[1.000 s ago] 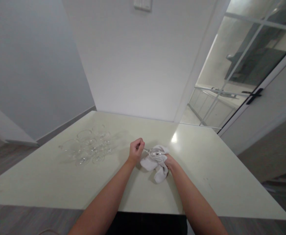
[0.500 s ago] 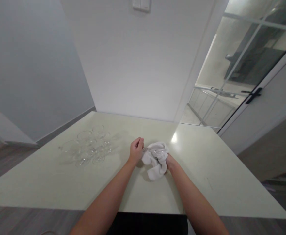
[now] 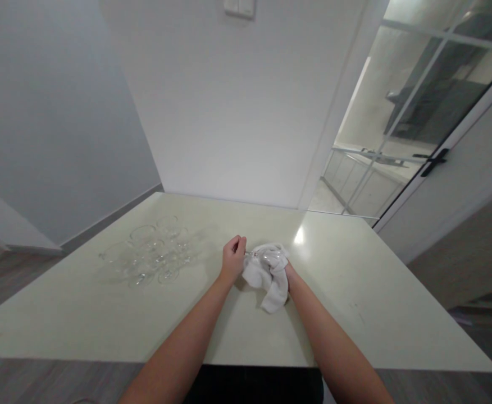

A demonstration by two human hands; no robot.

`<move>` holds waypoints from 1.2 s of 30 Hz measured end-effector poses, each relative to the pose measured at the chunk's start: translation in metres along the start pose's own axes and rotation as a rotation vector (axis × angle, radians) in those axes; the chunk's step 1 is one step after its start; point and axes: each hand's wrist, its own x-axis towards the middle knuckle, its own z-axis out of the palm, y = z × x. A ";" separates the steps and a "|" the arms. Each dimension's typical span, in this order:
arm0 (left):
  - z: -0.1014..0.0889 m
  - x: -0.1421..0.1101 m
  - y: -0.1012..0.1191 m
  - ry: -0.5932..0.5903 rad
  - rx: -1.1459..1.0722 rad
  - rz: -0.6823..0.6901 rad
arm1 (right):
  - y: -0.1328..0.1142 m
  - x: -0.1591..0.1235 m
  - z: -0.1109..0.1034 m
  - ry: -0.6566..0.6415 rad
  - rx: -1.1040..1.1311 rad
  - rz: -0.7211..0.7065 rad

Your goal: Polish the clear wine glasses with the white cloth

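Observation:
My left hand [image 3: 232, 258] is closed in a pinch on the stem end of a clear wine glass [image 3: 267, 256] held sideways above the table. A white cloth [image 3: 267, 278] is wrapped round the glass bowl, and my right hand [image 3: 288, 273] grips that cloth from the right, mostly hidden behind it. Part of the cloth hangs down toward the tabletop. Both hands are over the middle of the pale table [image 3: 81, 320].
Several clear wine glasses [image 3: 149, 255] stand grouped on the table's left part. A white wall lies behind the table, and a glass door with a black handle [image 3: 433, 160] stands at the right. Wood-look floor shows on both sides.
The cloth has shifted round the glass between my hands, its hanging end moving slightly. Both hands stay in nearly the same spot.

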 end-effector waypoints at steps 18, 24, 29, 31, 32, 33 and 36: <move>-0.014 -0.004 0.006 -0.149 0.040 0.255 | -0.003 0.000 -0.010 -0.100 -0.290 -0.035; -0.010 0.001 0.006 -0.032 -0.001 0.120 | -0.017 -0.018 0.014 -0.065 -0.126 0.094; -0.005 0.004 0.002 0.010 -0.073 0.000 | -0.029 -0.025 0.023 -0.110 -0.124 0.035; -0.004 0.007 0.000 0.026 -0.134 -0.079 | -0.028 -0.023 0.021 -0.099 -0.092 0.011; -0.004 0.008 -0.002 0.043 -0.182 -0.130 | -0.027 -0.022 0.020 -0.086 -0.049 0.025; -0.004 0.010 -0.003 0.069 -0.238 -0.183 | -0.026 -0.020 0.019 -0.069 0.004 0.041; -0.002 0.013 -0.006 0.127 -0.368 -0.312 | -0.023 -0.017 0.018 -0.034 0.088 0.029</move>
